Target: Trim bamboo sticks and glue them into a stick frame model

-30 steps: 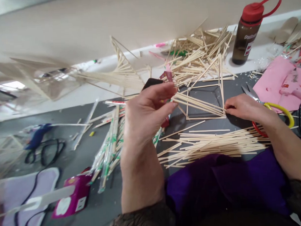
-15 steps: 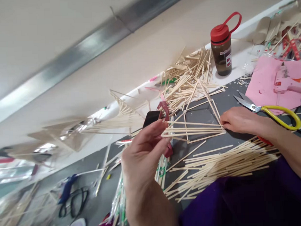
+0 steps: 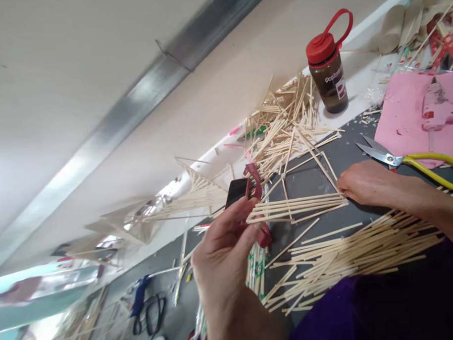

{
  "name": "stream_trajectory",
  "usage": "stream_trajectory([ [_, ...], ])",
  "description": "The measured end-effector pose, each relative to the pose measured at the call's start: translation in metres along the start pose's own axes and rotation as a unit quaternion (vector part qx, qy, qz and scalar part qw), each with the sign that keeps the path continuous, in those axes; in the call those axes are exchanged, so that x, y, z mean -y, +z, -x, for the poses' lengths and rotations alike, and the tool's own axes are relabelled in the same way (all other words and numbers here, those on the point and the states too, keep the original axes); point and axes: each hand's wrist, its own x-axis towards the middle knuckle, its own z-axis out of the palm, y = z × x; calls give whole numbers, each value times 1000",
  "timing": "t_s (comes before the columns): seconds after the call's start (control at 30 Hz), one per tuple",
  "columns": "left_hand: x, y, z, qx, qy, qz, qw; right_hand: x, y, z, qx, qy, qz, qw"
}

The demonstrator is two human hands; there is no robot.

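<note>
A frame of thin wooden sticks point(image 3: 305, 204) stretches between my two hands, with several sticks side by side and others joined at angles. My left hand point(image 3: 229, 239) pinches its left end between thumb and fingers. At the opposite end, my right hand point(image 3: 368, 185) has its fingers closed on the corner where the sticks meet; the fingertips are partly hidden. A smartwatch point(image 3: 237, 190) with a dark red strap lies behind my left hand. Below the frame, loose wooden sticks point(image 3: 355, 252) are spread over the grey table.
Yellow-handled scissors point(image 3: 393, 159) lie right of my right hand, near a pink glue gun point(image 3: 438, 108) on a pink sheet point(image 3: 391, 119). A red-lidded bottle point(image 3: 329, 82) stands behind, beside a stick heap point(image 3: 284, 123). A blue glue gun point(image 3: 140, 294) lies left.
The view has shifted and tilted, so the table items sit differently. The stick frame has turned slightly between my hands, which keep hold of both ends.
</note>
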Motion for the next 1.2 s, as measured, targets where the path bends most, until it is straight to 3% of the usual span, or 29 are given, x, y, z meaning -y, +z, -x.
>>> stream_trajectory([
  [0.4, 1, -3, 0, -13, -11, 5, 1000, 2, -1, 0, -7, 6, -28, 1000],
  [0.87, 4, -8, 1, -21, -1, -62, 998, 4, -5, -1, 5, 3, -56, 998],
  [1.2, -4, 8, 7, -98, 27, -103, 990, 11, -20, -1, 42, -19, -30, 998],
])
